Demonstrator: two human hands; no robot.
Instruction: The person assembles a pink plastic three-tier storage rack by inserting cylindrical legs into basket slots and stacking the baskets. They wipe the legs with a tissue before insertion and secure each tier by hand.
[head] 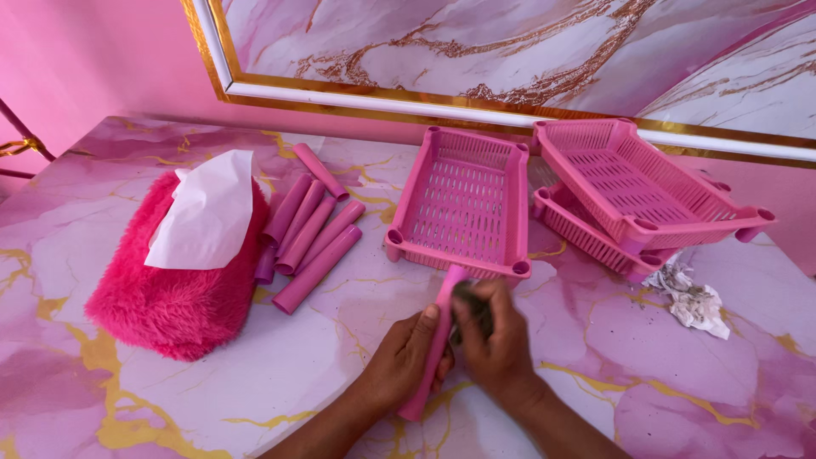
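My left hand (399, 361) grips a pink plastic tube (433, 348) that slants up toward the front edge of a pink slotted tray (463, 200). Against the upper part of that tube my right hand (493, 336) presses a small dark grey wad (473, 303), pinched in its fingers. Both hands meet near the front middle of the pink marbled table (323, 357). Several more pink tubes (308, 228) lie side by side to the left of the tray.
A fluffy pink tissue cover (170, 297) with a white tissue (206, 212) sticking out sits at the left. Two more pink trays (633, 191) are stacked askew at the right. A crumpled soiled tissue (693, 302) lies below them. A gold-framed marbled panel (510, 51) backs the table.
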